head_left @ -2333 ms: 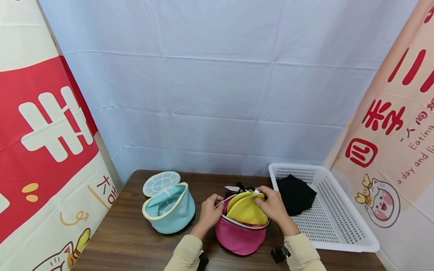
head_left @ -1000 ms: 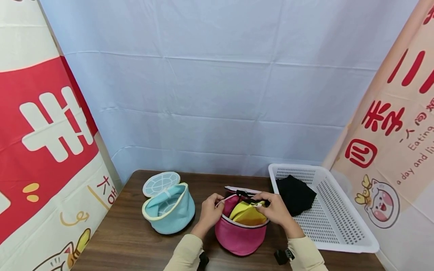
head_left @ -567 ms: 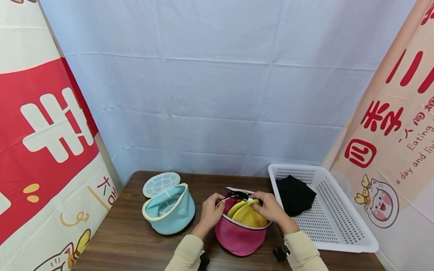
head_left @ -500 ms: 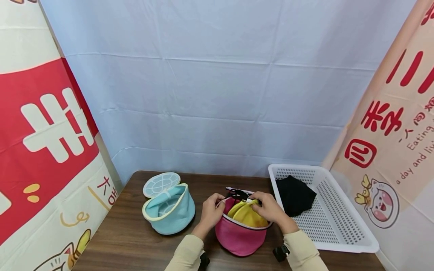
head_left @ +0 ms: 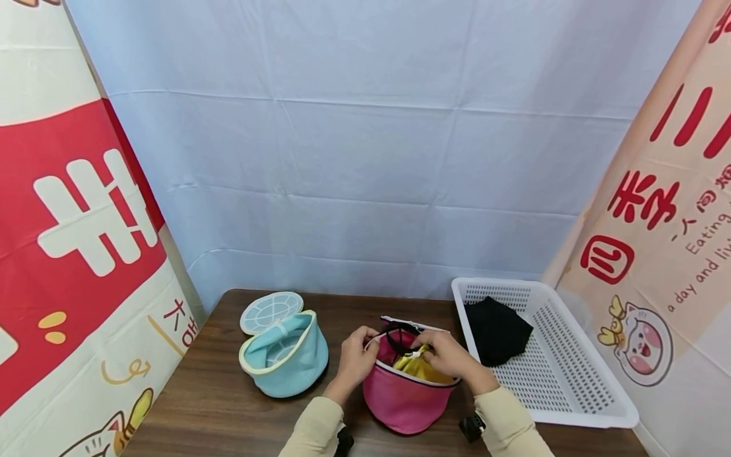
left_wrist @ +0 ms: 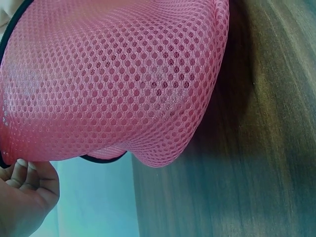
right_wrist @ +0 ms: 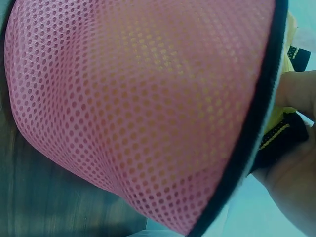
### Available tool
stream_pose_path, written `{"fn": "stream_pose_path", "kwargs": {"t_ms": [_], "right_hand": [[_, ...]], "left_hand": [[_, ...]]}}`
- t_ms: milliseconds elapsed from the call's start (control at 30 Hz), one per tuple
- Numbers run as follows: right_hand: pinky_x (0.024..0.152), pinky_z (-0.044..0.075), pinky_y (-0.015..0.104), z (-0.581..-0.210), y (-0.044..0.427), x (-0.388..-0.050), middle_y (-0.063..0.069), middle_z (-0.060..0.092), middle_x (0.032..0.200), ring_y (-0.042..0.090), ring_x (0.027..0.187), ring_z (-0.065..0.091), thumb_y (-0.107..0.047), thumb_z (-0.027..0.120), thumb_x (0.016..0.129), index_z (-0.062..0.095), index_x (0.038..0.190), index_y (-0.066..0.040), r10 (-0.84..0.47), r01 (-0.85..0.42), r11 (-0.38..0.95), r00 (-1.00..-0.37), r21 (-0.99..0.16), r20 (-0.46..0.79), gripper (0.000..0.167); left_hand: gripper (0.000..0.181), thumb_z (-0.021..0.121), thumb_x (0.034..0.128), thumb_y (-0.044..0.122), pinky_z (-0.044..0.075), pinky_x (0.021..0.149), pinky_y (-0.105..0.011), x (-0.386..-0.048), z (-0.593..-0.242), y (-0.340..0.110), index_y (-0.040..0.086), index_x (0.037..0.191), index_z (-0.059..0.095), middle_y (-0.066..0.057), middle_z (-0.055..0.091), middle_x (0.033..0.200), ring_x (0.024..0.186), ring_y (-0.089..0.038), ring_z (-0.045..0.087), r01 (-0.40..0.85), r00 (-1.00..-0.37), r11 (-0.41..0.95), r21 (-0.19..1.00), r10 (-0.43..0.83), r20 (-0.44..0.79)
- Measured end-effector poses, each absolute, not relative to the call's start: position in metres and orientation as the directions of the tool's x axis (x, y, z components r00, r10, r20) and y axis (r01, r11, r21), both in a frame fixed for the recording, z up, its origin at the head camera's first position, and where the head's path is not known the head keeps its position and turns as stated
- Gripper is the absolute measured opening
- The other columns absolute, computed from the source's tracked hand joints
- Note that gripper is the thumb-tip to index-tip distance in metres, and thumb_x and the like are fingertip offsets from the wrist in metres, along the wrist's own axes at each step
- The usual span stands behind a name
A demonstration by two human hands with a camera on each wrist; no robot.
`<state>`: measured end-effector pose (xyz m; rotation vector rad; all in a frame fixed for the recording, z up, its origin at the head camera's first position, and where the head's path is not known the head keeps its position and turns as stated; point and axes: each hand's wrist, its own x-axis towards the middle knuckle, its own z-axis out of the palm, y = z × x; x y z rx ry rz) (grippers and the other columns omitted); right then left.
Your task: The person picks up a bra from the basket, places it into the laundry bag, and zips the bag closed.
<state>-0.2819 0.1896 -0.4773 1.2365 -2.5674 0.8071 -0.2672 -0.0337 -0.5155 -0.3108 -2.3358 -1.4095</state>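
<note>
A pink mesh laundry bag (head_left: 407, 401) stands unzipped on the table, its lid flap tipped back. My left hand (head_left: 356, 355) pinches the bag's rim on the left; in the left wrist view the fingers (left_wrist: 37, 180) curl at its dark edge. Partly down inside the bag is a yellow bra (head_left: 419, 367) with black straps (head_left: 394, 336) and a white tag. My right hand (head_left: 448, 353) reaches over the right rim and grips the bra's upper edge. Through the mesh (right_wrist: 148, 98), the right wrist view shows yellow fabric. The bra's lower part is hidden.
An unzipped light blue mesh laundry bag (head_left: 291, 371) stands at the left, its round lid (head_left: 271, 312) folded back. A white plastic basket (head_left: 571, 355) stands at the right with a black folded cloth (head_left: 497, 331) in it. A pale curtain (head_left: 365, 158) hangs behind the table.
My right hand has moved left and lowered the yellow bra deeper into the pink bag. The black straps have shifted over the opening. My left hand stays at the rim.
</note>
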Motion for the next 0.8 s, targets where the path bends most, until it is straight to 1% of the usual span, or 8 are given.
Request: {"fn": "stream_pose_path", "kwargs": {"t_ms": [67,200,333,467,600,700,800], "right_hand": [[0.066,0.045,0.029,-0.478,0.188,-0.282,0.005,0.064,0.088,0.014,0.080,0.056,0.015,0.054,0.069,0.068,0.089,-0.002,-0.680,-0.773,0.507,-0.630,-0.381,0.374,0.029],[0.069,0.046,0.030,-0.480,0.185,-0.282,0.007,0.064,0.089,0.016,0.082,0.057,0.015,0.054,0.070,0.067,0.090,0.000,-0.681,-0.762,0.530,-0.644,-0.372,0.349,0.028],[0.071,0.047,0.032,-0.481,0.182,-0.282,0.003,0.065,0.088,0.015,0.082,0.058,0.011,0.062,0.072,0.066,0.090,-0.004,-0.665,-0.740,0.555,-0.669,-0.379,0.332,0.024],[0.070,0.047,0.032,-0.480,0.179,-0.282,-0.001,0.064,0.086,0.012,0.079,0.057,0.005,0.067,0.074,0.065,0.088,-0.008,-0.657,-0.719,0.573,-0.690,-0.392,0.304,0.020],[0.069,0.047,0.032,-0.478,0.176,-0.282,0.001,0.064,0.086,0.014,0.079,0.057,0.003,0.066,0.078,0.067,0.087,-0.007,-0.670,-0.717,0.582,-0.690,-0.384,0.273,0.014],[0.071,0.048,0.033,-0.478,0.175,-0.282,0.003,0.065,0.089,0.017,0.083,0.059,0.002,0.065,0.079,0.069,0.090,-0.005,-0.686,-0.722,0.592,-0.685,-0.357,0.246,0.014],[0.072,0.048,0.034,-0.481,0.173,-0.283,0.003,0.065,0.090,0.018,0.085,0.060,0.001,0.065,0.079,0.070,0.092,-0.006,-0.691,-0.724,0.610,-0.685,-0.323,0.230,0.015]], "left_hand": [[0.004,0.064,0.0849,0.008,0.041,0.056,-0.024,-0.267,-0.516,-0.033,0.008,0.089,0.065,0.007,0.056,0.069,0.061,-0.007,0.049,0.387,-0.896,0.464,0.797,-0.015,0.444],[0.005,0.064,0.0838,0.006,0.041,0.056,-0.024,-0.267,-0.517,-0.033,0.008,0.088,0.065,0.008,0.055,0.068,0.060,-0.007,0.048,0.399,-0.888,0.463,0.791,-0.018,0.459],[0.004,0.064,0.0840,0.006,0.040,0.055,-0.024,-0.267,-0.517,-0.033,0.008,0.087,0.065,0.008,0.054,0.068,0.059,-0.007,0.047,0.405,-0.886,0.461,0.790,-0.015,0.463],[0.004,0.064,0.0841,0.007,0.041,0.056,-0.024,-0.267,-0.517,-0.033,0.008,0.088,0.065,0.008,0.055,0.068,0.060,-0.007,0.048,0.401,-0.889,0.458,0.793,-0.015,0.458],[0.005,0.064,0.0841,0.006,0.041,0.057,-0.024,-0.267,-0.518,-0.033,0.009,0.087,0.065,0.007,0.055,0.069,0.061,-0.007,0.049,0.403,-0.888,0.453,0.795,-0.015,0.459],[0.006,0.064,0.0841,0.005,0.042,0.056,-0.024,-0.267,-0.519,-0.033,0.009,0.088,0.065,0.007,0.056,0.070,0.061,-0.007,0.049,0.419,-0.882,0.444,0.792,-0.011,0.472],[0.007,0.064,0.0839,0.004,0.042,0.056,-0.024,-0.266,-0.520,-0.033,0.009,0.089,0.065,0.006,0.056,0.071,0.061,-0.007,0.050,0.439,-0.872,0.431,0.788,-0.008,0.490]]}}
